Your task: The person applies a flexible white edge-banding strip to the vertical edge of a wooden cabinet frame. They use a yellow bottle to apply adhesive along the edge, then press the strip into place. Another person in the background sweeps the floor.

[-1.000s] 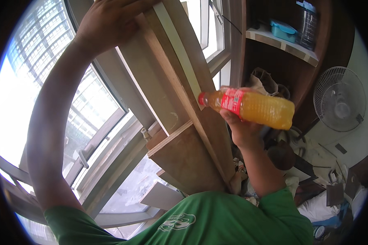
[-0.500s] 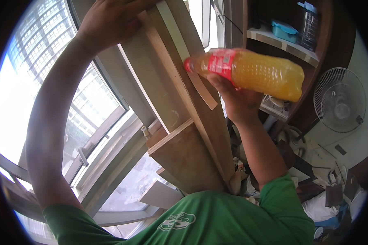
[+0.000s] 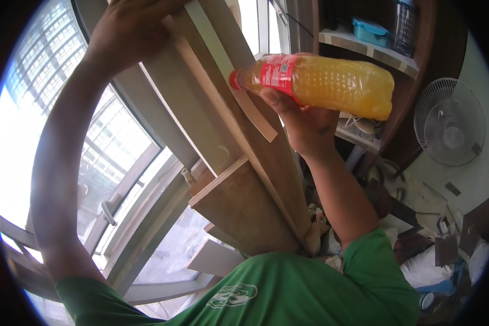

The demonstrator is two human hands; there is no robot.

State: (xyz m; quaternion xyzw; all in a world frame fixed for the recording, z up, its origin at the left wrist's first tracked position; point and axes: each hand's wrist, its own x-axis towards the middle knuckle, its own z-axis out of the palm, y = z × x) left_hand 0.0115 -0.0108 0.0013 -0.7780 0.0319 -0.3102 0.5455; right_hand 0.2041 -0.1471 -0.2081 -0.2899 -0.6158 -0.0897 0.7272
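Bright room with a tall grid-paned window (image 3: pixel 49 125) filling the space to the left of both raised arms; beyond the right hand, a dark wooden shelf unit (image 3: pixel 413 65) carrying a small turquoise lidded box (image 3: pixel 370 31) and a dark container beside it; lower and further right, a white round standing fan (image 3: pixel 450 129) against the pale wall; cluttered floor below that, with scraps and a white bundle, too blurred to name.

Between the two hands, leaning long pale wooden boards and a brown plywood panel (image 3: pixel 244 212), running from the top of the view down toward the green shirt (image 3: pixel 288 288) at the lower edge.

Left hand (image 3: pixel 129 33), raised high at the top, closed over the upper end of a pale wooden board (image 3: pixel 201 92), fingers wrapped across its edge; forearm stretching down in front of the window.

Right hand (image 3: pixel 304 122), raised to the right of the boards, gripping from below a clear plastic bottle of orange drink with a red label and red cap (image 3: pixel 320 82); bottle lying nearly level above the palm, cap end pointing left toward the boards and almost at their edge, base end pointing right toward the shelf unit; thumb and fingertips pressed against the underside near the red label; cap on.
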